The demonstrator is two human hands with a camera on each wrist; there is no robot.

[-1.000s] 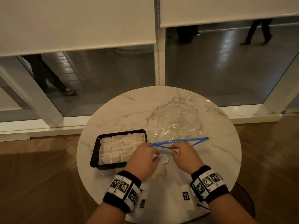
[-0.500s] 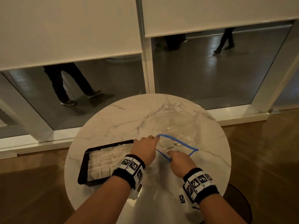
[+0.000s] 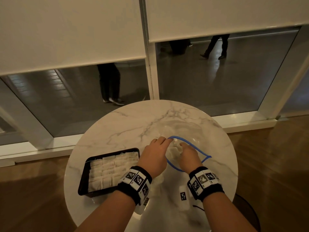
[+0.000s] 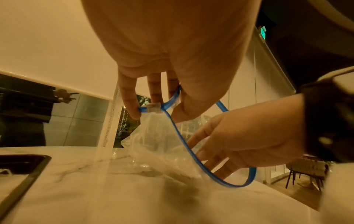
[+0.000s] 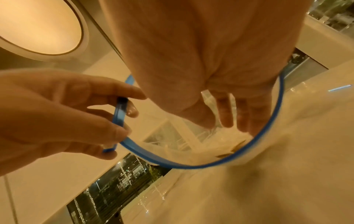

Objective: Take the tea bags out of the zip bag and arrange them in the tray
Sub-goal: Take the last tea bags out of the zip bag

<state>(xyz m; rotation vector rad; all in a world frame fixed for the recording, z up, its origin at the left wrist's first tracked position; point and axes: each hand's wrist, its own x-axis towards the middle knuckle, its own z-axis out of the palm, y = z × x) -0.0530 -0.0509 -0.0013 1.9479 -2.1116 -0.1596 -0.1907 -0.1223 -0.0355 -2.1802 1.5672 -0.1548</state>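
Observation:
A clear zip bag (image 3: 184, 129) with a blue zip rim (image 3: 190, 145) lies on the round marble table (image 3: 127, 124). My left hand (image 3: 160, 145) pinches the blue rim (image 4: 168, 103) near its slider and lifts it, so the mouth stands wide. Through that mouth reaches my right hand (image 3: 185, 150), its fingers (image 5: 226, 116) straight inside the bag and gripping nothing I can see. Pale tea bags (image 5: 193, 145) lie at the bag's bottom. To the left, a black tray (image 3: 82, 178) holds rows of white tea bags (image 3: 108, 171).
A small white piece with a printed black tag (image 3: 183, 195) lies near the table's front edge, with a thin dark cable (image 3: 198, 207) beside it. Windows with lowered blinds stand behind the table, and people walk outside. A dark stool (image 3: 247, 213) sits at lower right.
My left hand has taken the zip rim and lifted it, turning the flat closed strip into a wide loop. My right hand has moved forward into the bag's mouth.

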